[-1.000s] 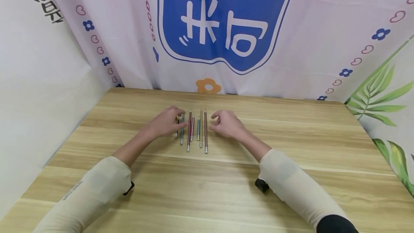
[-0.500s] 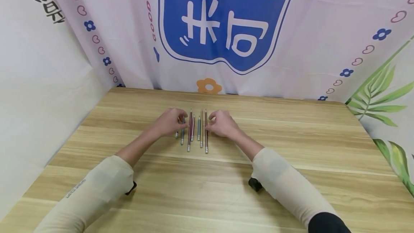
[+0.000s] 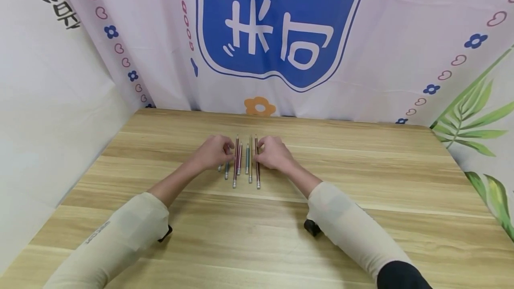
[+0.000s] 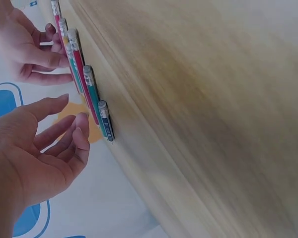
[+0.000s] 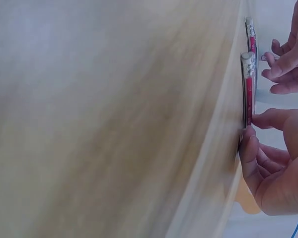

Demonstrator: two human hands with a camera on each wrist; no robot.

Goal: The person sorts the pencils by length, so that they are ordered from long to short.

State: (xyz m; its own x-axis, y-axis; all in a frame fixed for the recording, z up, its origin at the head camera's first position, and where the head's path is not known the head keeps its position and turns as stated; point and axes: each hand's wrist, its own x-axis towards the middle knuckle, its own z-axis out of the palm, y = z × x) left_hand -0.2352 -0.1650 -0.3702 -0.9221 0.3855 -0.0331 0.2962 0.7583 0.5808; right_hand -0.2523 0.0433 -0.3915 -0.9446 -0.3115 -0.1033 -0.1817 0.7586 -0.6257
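Several pencils with eraser ends lie side by side on the table in the head view. The right hand (image 3: 275,152) pinches the rightmost dark red pencil (image 3: 258,177) between thumb and fingertip; the right wrist view also shows this red pencil (image 5: 249,91). A yellow pencil (image 3: 250,171) and a short teal pencil (image 3: 247,160) lie just left of it. Two red pencils, one long (image 3: 234,175) and one shorter (image 3: 239,162), are mid-row. My left hand (image 3: 213,152) hovers over the left end, fingers loosely bent, partly hiding a blue pencil (image 3: 226,173) and a dark short pencil (image 4: 105,119).
The wood-grain table (image 3: 241,235) extends toward the person and to both sides. A printed curtain (image 3: 160,57) hangs behind its far edge. White sheeting (image 3: 52,124) stands at the left, and leaf-patterned sheeting (image 3: 466,119) at the right.
The right hand has moved left onto the rightmost red pencil, whose eraser end has shifted slightly right. The left hand has moved slightly right, covering more of the leftmost pencils.
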